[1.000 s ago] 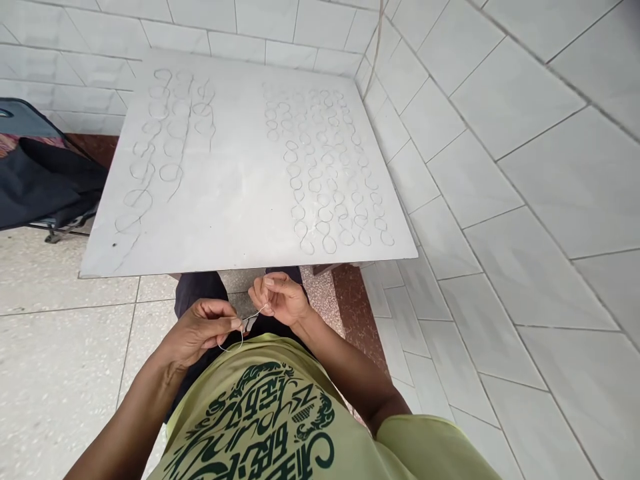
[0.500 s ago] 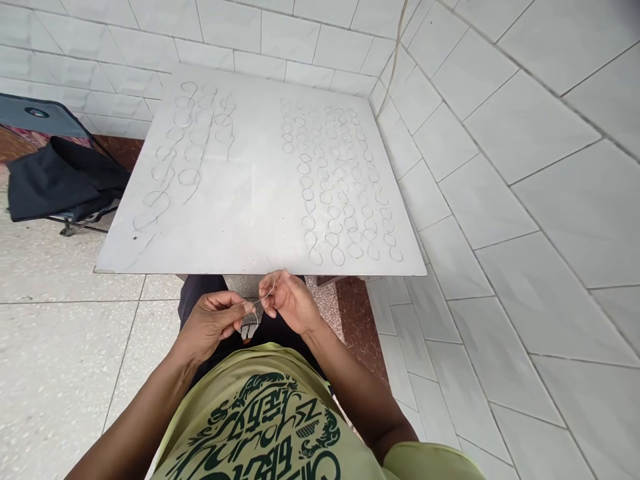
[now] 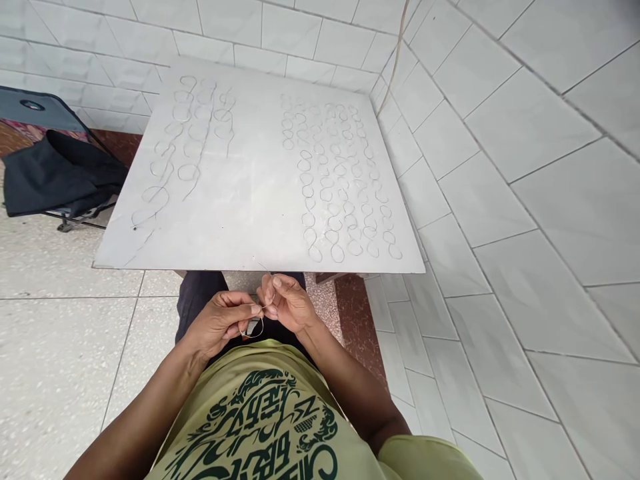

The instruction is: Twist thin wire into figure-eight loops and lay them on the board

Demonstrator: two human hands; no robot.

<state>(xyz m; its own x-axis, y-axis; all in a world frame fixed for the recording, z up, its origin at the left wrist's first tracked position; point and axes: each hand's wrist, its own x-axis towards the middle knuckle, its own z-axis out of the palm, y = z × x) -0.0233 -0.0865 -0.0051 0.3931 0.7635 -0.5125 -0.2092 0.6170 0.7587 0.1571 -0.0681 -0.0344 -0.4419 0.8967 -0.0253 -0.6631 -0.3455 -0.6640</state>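
My left hand (image 3: 220, 323) and my right hand (image 3: 286, 303) meet just below the near edge of a white board (image 3: 250, 193). Both pinch a thin pale wire loop (image 3: 253, 327) between fingertips, with the loop hanging down between them. Several small wire loops (image 3: 340, 180) lie in rows on the right half of the board. Larger wire loops (image 3: 185, 140) lie in columns on its left half.
A white tiled wall (image 3: 525, 167) runs along the right side and behind the board. A folding chair with dark cloth (image 3: 55, 173) stands on the speckled floor at the left. A thin cord (image 3: 395, 60) hangs down the wall corner.
My hands have drawn closer together and the wire between them has curled into a rounder loop. The view has shifted slightly.
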